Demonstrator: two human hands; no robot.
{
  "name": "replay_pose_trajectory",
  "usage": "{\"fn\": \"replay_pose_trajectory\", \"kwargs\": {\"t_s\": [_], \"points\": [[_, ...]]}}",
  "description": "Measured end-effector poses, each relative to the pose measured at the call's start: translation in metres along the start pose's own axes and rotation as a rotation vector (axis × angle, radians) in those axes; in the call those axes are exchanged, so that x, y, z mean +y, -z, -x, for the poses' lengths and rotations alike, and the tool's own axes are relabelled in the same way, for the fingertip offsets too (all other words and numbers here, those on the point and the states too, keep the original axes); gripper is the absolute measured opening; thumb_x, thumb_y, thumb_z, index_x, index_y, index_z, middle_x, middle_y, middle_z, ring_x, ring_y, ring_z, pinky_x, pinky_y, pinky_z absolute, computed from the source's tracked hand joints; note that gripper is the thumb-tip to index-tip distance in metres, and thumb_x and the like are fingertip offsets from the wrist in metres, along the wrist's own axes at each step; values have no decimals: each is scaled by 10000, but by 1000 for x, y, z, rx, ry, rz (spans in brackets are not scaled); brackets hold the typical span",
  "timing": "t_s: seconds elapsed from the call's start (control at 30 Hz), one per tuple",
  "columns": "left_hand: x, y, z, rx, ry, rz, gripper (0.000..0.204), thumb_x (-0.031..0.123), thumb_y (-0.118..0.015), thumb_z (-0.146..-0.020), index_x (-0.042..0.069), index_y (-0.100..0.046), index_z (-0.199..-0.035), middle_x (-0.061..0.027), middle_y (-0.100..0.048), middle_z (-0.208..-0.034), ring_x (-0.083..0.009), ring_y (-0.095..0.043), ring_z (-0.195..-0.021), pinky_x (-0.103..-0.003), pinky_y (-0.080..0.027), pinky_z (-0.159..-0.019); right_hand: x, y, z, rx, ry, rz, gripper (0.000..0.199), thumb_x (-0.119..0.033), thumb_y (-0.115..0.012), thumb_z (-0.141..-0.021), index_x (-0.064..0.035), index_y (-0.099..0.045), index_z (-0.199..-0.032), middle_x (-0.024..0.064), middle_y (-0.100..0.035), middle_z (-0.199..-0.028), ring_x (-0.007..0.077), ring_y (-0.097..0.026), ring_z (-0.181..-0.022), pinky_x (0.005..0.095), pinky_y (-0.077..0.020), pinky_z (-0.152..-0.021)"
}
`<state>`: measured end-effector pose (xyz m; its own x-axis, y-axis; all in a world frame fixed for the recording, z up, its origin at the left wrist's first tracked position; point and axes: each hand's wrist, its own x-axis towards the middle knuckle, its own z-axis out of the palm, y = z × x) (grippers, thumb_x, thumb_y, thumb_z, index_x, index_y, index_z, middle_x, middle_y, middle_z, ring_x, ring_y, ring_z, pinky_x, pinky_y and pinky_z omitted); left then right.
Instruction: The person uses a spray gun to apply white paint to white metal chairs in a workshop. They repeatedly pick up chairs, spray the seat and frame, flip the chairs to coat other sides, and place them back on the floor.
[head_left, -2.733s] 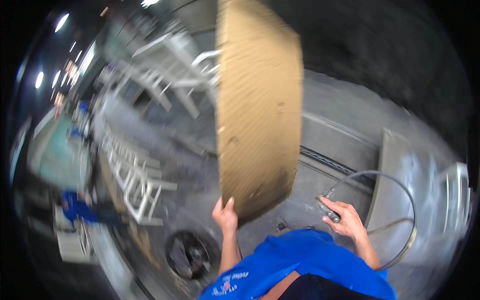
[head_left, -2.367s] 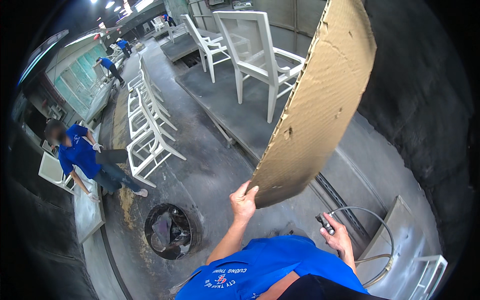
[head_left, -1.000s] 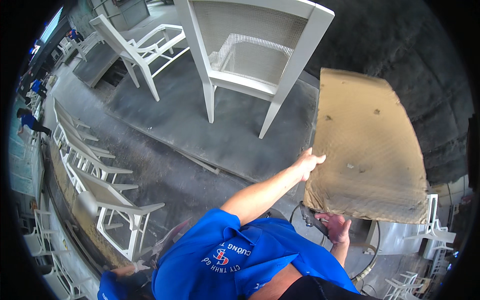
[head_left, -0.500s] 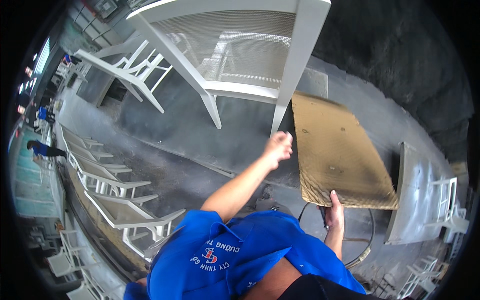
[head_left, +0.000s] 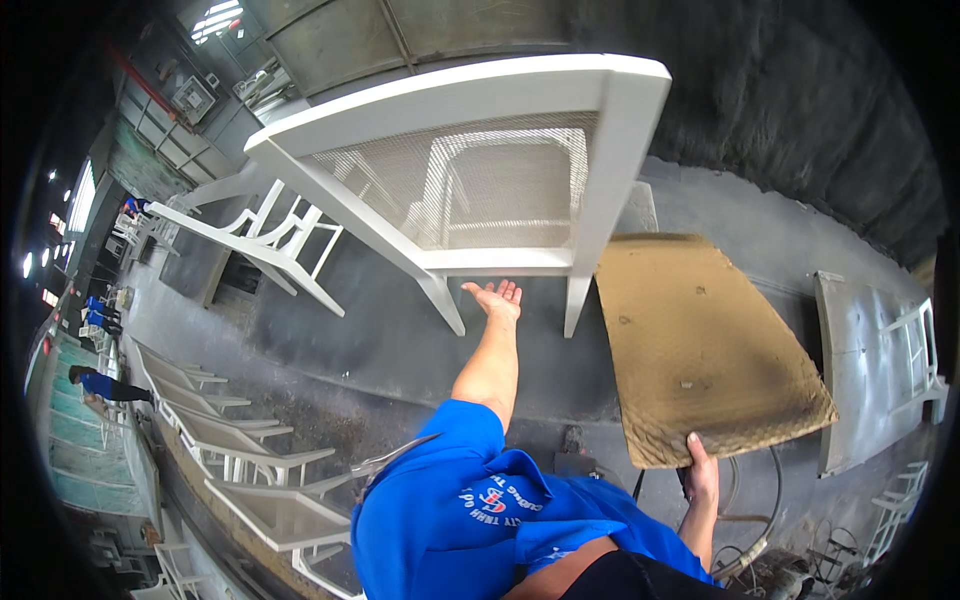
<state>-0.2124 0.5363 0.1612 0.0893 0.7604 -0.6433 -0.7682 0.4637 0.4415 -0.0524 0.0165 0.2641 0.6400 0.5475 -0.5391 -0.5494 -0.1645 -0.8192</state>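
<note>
Left grip (head_left: 497, 297) spread open under white chair (head_left: 470, 180), right grip (head_left: 700, 470) pinching cardboard sheet (head_left: 705, 350) by near edge: liable to slip.

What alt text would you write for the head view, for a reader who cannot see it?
A person's right hand grips the near edge of a flat brown cardboard sheet lying on a grey floor, while the open left hand reaches palm-up under a white mesh-backed chair.
</note>
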Motion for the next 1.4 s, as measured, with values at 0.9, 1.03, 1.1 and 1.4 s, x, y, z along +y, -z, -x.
{"fn": "replay_pose_trajectory", "kwargs": {"t_s": [0.9,1.03,1.1,1.4], "points": [[370,185,-69,-365,-165,-39,681,647,-391,-1029,118,-516,-1440,-124,-570,-1393,-320,-565,-1272,-475,-498,-1069,93,-274,-22,-93,32,-34,670,-391,-670,-1016,189,-578,-1339,229,-653,-1359,253,-633,-1233,356,-480,-1073],[391,194,-72,-321,-163,-95,658,644,-399,-1031,120,-532,-1407,-118,-593,-1350,-315,-586,-1228,-484,-511,-1044,134,-301,-38,-130,-42,-59,715,-420,-695,-995,189,-563,-1345,239,-654,-1350,249,-631,-1224,372,-481,-1073],[389,191,-75,-311,-156,-111,647,643,-404,-1032,121,-540,-1390,-115,-605,-1328,-312,-597,-1206,-489,-518,-1031,148,-297,-32,-118,-161,246,745,-450,-718,-970,153,-558,-1378,236,-655,-1347,246,-625,-1223,391,-490,-1062],[355,225,-80,-235,-88,-163,602,637,-424,-1037,125,-575,-1316,-102,-658,-1230,-300,-645,-1107,-510,-547,-974,176,-243,64,-222,-140,1072,1191,-480,-1012,-501,-75,-533,-1513,310,-538,-1474,466,-437,-1445,511,-402,-1195]]}}
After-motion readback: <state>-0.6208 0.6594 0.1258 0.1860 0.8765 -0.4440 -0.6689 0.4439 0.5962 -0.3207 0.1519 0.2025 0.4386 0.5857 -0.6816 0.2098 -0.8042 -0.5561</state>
